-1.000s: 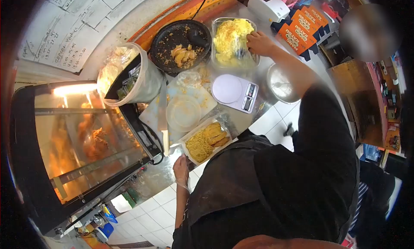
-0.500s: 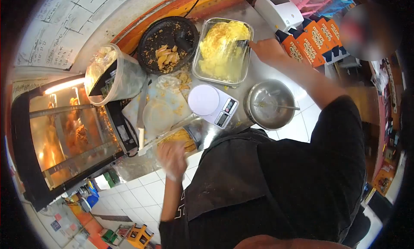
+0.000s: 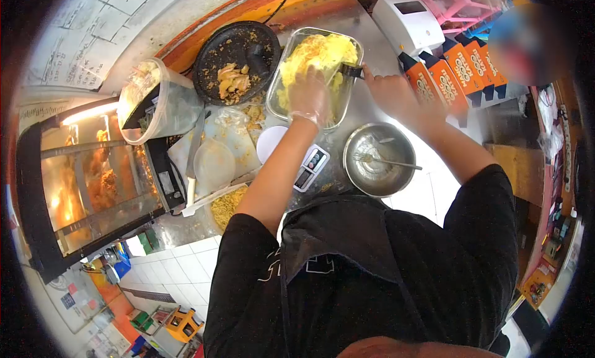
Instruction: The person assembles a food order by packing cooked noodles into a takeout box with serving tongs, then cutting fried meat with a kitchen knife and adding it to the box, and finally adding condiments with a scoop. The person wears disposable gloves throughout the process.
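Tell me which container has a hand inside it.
The rectangular tray of yellow food: the left hand reaches into it; steel bowl and black dish have none.

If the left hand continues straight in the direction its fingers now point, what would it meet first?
Most likely the yellow food in the clear tray, since the left hand points into it. It may be touching the food; from this view, depth is unclear.

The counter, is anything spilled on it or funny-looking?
Yes, a bit: yellowish crumbs lie loose around the corner of the pale cutting board nearest the round black dish. They look messy because they're scattered outside any container. I see nothing broken.
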The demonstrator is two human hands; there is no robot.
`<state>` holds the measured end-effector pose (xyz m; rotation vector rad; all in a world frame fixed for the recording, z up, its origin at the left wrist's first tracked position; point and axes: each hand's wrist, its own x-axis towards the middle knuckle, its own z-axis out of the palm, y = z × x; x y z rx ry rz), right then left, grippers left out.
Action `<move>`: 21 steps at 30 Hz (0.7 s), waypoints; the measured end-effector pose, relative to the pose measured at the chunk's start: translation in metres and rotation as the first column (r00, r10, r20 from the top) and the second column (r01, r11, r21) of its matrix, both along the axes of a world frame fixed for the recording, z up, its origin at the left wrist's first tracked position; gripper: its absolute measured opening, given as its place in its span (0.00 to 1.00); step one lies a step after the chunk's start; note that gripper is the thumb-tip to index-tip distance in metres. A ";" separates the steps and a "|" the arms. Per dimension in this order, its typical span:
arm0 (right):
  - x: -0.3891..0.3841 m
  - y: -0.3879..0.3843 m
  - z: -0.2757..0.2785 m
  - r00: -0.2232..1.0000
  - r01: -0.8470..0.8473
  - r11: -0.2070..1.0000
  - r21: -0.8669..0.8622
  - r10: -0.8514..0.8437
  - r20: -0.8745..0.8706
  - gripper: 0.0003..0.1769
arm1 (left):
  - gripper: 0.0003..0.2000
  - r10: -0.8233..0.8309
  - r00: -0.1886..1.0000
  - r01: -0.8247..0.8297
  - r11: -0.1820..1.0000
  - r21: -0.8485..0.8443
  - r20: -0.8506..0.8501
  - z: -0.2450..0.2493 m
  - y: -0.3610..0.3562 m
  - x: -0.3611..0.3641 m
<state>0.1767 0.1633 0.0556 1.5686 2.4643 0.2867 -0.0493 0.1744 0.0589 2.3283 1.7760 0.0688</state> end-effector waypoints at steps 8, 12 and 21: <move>0.009 0.014 0.006 0.983 -0.184 0.983 0.012 0.184 0.012 0.40 | 0.07 0.013 1.000 -0.015 0.996 0.090 0.024 -0.001 0.021 0.005; 0.014 0.018 -0.002 0.961 -0.271 0.961 0.051 0.273 -0.042 0.43 | 0.07 -0.011 1.000 0.010 0.999 0.054 0.018 0.010 0.034 0.007; -0.004 0.042 -0.019 0.984 -0.082 0.991 0.109 0.098 -0.150 0.43 | 0.09 -0.023 0.994 0.023 1.000 0.003 0.109 0.029 0.041 0.009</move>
